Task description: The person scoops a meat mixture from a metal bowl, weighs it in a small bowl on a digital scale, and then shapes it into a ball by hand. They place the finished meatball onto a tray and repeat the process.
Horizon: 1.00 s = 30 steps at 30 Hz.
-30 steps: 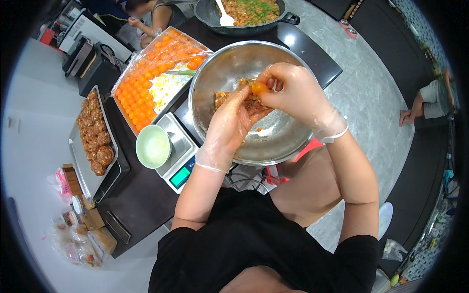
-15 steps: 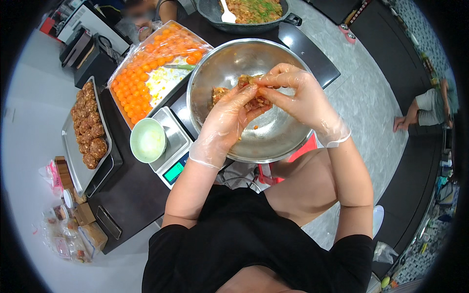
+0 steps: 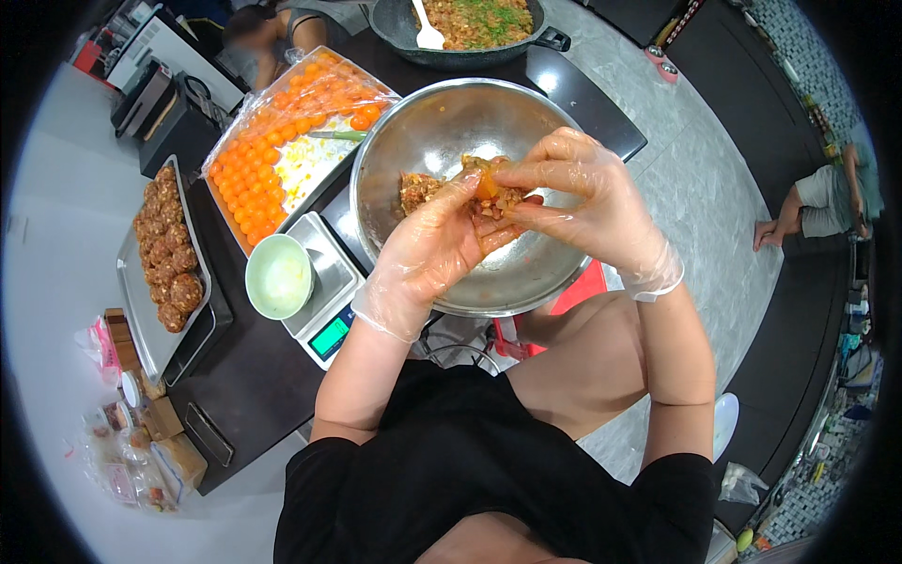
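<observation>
Over a large steel bowl [image 3: 395,122], my two hands in clear plastic gloves hold a lump of chunky brown meat mixture [image 3: 509,199]. An orange ball like an egg yolk [image 3: 488,183] sits on the lump. My left hand [image 3: 437,240] cups the mixture from below, its thumb along the near side. From the right, the bent fingers and thumb of my right hand [image 3: 587,197] press on its edge. More mixture [image 3: 416,191] lies inside the bowl at the left, partly hidden by my left hand.
Left of the bowl are a film-covered tray of orange balls [image 3: 249,188], a green knife [image 3: 338,135], and a pale green bowl [image 3: 280,276] on a scale [image 3: 331,334]. Farther left, a metal tray [image 3: 150,310] holds brown meatballs [image 3: 169,244]. A pan [image 3: 404,38] stands behind; two people are farther off.
My fingers have spread a little apart around the lump, and the orange ball on it now shows. The view has shifted slightly; the person at the back left has moved.
</observation>
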Available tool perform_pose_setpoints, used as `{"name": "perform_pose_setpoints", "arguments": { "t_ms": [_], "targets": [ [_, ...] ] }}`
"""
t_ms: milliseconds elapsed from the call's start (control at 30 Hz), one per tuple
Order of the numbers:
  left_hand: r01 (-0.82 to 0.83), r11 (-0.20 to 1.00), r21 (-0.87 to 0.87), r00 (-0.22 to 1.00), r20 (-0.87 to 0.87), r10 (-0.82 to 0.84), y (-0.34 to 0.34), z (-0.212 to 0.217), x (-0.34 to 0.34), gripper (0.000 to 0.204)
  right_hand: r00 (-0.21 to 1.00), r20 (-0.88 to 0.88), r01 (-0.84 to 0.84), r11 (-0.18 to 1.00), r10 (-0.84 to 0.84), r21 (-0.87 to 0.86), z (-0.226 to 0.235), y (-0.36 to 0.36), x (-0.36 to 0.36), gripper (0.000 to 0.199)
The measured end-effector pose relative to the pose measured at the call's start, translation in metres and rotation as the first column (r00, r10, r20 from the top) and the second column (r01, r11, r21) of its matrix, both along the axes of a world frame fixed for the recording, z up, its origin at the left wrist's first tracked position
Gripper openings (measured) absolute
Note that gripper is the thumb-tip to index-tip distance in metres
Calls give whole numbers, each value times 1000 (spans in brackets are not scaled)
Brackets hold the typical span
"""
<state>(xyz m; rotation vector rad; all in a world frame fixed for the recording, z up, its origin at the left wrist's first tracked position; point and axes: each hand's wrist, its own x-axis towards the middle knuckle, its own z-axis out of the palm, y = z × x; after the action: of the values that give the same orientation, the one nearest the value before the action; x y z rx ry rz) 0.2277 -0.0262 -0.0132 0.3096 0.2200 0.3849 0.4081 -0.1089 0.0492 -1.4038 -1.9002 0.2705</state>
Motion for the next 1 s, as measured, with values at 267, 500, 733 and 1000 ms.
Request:
{"name": "perform_pose_setpoints", "arguments": {
  "t_ms": [267,500,733,1000],
  "targets": [
    [-64,995,77,997,-45,68,0,5,1,40,958,-265,97,993,-112,-69,-6,-4,-11,24],
    [-133,976,172,983,-102,152,-6,4,4,38,926,-275,270,963,-258,8,-25,-6,-32,20],
    [-66,995,79,998,25,64,-3,7,-6,41,966,227,44,944,-124,327,-14,0,-23,32],
    [-44,996,75,999,-9,45,-13,17,-4,38,974,-218,102,983,-67,155,-26,-1,-29,35]
  ]
}}
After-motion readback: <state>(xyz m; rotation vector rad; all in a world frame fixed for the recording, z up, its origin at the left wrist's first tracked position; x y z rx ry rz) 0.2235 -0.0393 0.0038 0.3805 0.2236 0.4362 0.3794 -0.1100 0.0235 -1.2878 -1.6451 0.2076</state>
